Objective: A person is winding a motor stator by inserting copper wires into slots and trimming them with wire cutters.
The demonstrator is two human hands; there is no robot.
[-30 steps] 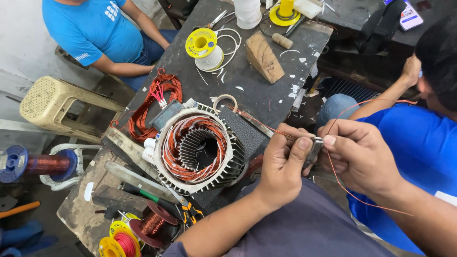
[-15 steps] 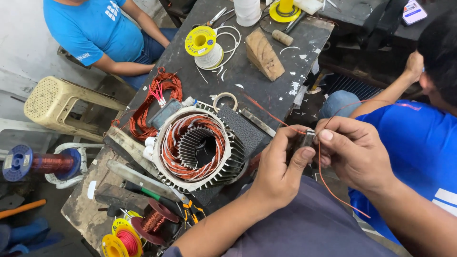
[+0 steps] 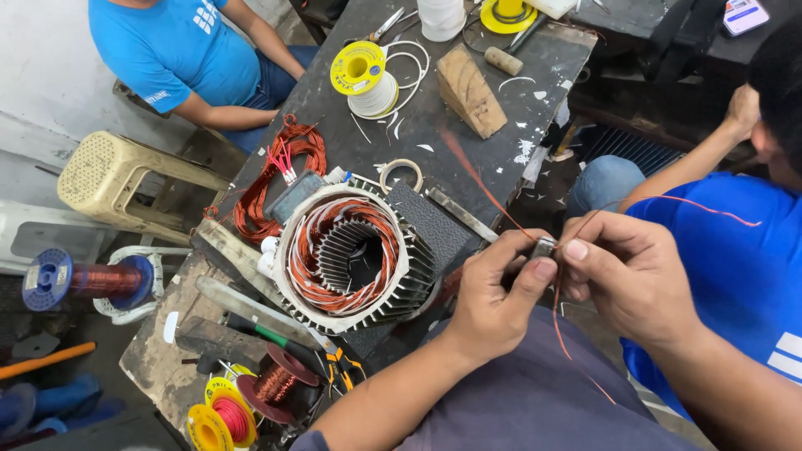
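My left hand point(image 3: 499, 294) and my right hand point(image 3: 628, 269) meet over my lap, right of the bench. Between their fingertips they pinch a small metal blade point(image 3: 544, 247) against a thin copper wire point(image 3: 558, 321). The wire runs up to the bench, loops right across a neighbour's blue shirt and trails down past my knee. On the dark workbench point(image 3: 535, 83) to the left lies a motor stator point(image 3: 351, 255) with copper windings and a finned metal housing.
A wooden block point(image 3: 469, 89), a yellow spool of white cord point(image 3: 364, 77), a coil of copper wire point(image 3: 271, 179), small wire spools point(image 3: 251, 401) and pliers point(image 3: 330, 357) lie on the bench. Two people in blue shirts point(image 3: 171, 50) sit nearby. A plastic stool point(image 3: 113, 179) stands left.
The blade and wire stay pinched in both hands, which have shifted slightly. The wire's free end now loops out to the right across the neighbour's shirt.
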